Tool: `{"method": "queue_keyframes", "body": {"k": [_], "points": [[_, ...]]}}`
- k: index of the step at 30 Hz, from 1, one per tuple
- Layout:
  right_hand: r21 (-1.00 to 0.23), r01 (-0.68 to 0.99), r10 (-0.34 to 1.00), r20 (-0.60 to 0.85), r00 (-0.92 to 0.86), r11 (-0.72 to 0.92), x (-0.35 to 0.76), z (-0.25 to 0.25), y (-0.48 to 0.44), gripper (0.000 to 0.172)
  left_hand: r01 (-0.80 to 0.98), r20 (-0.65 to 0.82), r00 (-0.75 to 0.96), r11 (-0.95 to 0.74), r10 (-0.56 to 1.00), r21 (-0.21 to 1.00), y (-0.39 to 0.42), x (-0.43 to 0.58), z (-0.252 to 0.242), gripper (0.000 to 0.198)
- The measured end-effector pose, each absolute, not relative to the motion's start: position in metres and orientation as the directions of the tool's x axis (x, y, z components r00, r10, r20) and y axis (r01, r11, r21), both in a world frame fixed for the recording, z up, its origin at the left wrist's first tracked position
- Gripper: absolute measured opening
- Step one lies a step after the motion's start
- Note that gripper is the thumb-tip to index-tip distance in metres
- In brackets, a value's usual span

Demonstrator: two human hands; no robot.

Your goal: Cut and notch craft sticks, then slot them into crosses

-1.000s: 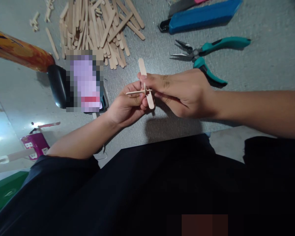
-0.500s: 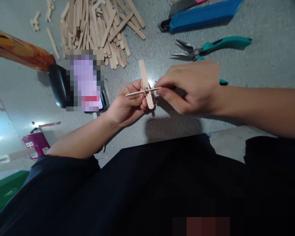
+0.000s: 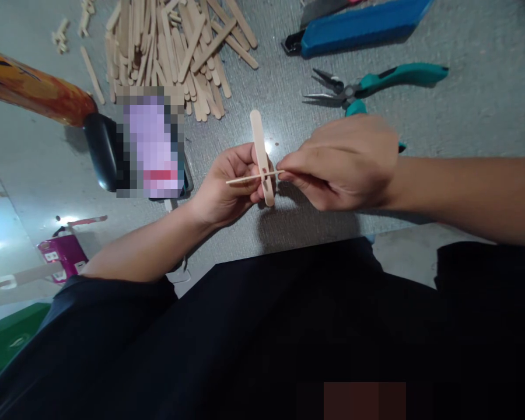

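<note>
My left hand [image 3: 227, 189] is closed around a flat wooden craft stick [image 3: 259, 143] that stands roughly upright above the grey floor. A thin wooden skewer [image 3: 245, 178] passes crosswise through the stick's lower part. My right hand [image 3: 341, 163] pinches the skewer's right end with thumb and forefinger, right beside the stick. Both hands hover over the floor in front of my dark-clothed lap.
A heap of wooden craft sticks [image 3: 175, 41] lies at the back. Teal-handled pliers [image 3: 367, 87] and a blue utility knife [image 3: 359, 26] lie at the back right. A blurred phone [image 3: 151, 146], a black object [image 3: 101, 151] and an orange cylinder [image 3: 30, 90] are to the left.
My right hand let go of the stick's middle, drew back to the right and now pinches the skewer's right end. The stick sits a little more upright; the skewer reaches further right.
</note>
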State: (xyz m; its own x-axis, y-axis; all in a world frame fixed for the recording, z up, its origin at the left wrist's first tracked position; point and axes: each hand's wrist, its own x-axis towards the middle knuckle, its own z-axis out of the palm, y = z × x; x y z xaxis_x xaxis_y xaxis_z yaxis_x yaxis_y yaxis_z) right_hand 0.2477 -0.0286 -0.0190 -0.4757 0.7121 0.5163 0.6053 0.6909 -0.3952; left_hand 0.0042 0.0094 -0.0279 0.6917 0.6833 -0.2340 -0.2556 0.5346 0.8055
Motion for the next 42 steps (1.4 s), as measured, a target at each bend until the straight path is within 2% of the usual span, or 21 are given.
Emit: {"method": "queue_keyframes", "body": {"k": [4,10,15,17,23,25,28,32,35,39,42], "points": [[-0.320,0.599,0.649,0.589,-0.481,0.734,0.250,-0.020,-0.029,0.026,-0.247,-0.244,0.621,0.481,0.745,0.841,0.003,0.008,-0.025,0.067],[-0.329,0.580,0.645,0.574,-0.504,0.745,0.249,-0.014,-0.033,0.019,-0.262,-0.249,0.553,0.450,0.795,0.854,-0.005,0.012,-0.025,0.069],[-0.257,0.517,0.537,0.668,-0.515,0.816,0.250,-0.017,-0.028,0.005,-0.301,-0.197,0.520,0.394,0.831,0.868,-0.010,0.014,-0.028,0.071],[-0.234,0.519,0.522,0.673,-0.524,0.822,0.253,-0.020,-0.027,0.008,-0.314,-0.175,0.507,0.370,0.844,0.874,-0.011,0.014,-0.028,0.068],[-0.294,0.618,0.667,0.510,-0.543,0.729,0.253,-0.023,-0.033,0.033,-0.351,-0.109,0.509,0.322,0.854,0.879,-0.015,0.011,-0.029,0.056],[-0.303,0.625,0.669,0.543,-0.508,0.720,0.250,-0.022,-0.036,0.031,-0.337,-0.091,0.475,0.277,0.875,0.900,-0.015,0.010,-0.030,0.049],[-0.323,0.626,0.682,0.539,-0.494,0.710,0.247,-0.021,-0.037,0.026,-0.295,-0.087,0.463,0.246,0.882,0.923,-0.014,0.009,-0.032,0.050],[-0.435,0.604,0.744,0.428,-0.513,0.668,0.253,-0.022,-0.034,0.033,-0.301,-0.079,0.514,0.267,0.854,0.916,-0.013,0.007,-0.033,0.046],[-0.534,0.589,0.793,0.346,-0.502,0.606,0.254,-0.020,-0.031,0.038,-0.259,-0.124,0.541,0.305,0.832,0.917,-0.011,0.007,-0.032,0.053],[-0.489,0.622,0.791,0.360,-0.494,0.611,0.251,-0.018,-0.031,0.038,-0.296,-0.099,0.507,0.281,0.857,0.913,-0.010,0.010,-0.031,0.055],[-0.456,0.623,0.772,0.407,-0.489,0.635,0.251,-0.023,-0.030,0.034,-0.292,-0.149,0.446,0.300,0.883,0.908,-0.012,0.011,-0.028,0.056]]}}
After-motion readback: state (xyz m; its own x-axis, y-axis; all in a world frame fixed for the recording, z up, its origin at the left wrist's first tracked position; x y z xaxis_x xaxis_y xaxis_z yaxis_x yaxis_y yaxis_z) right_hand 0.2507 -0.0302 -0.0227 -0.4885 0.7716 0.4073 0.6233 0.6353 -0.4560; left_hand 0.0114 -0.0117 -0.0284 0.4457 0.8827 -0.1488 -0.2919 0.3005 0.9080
